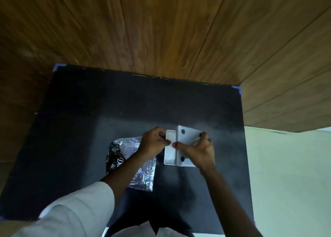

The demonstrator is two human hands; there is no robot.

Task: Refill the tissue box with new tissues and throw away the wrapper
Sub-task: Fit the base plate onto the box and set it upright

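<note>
A white tissue box (186, 138) with two dark round holes in one face stands tilted on the black table (125, 102). My right hand (198, 151) grips its right side, the thumb on the front edge. My left hand (154, 142) pinches the box's flat white panel (170, 153) on the left side. To the left, partly under my left forearm, lies the tissue pack (123, 158) in a shiny printed wrapper. No loose tissues can be seen inside the box.
Wood-panelled walls (161, 30) rise behind the table and to both sides. A pale green floor (286, 174) shows on the right. White cloth (143, 229) lies at the table's near edge.
</note>
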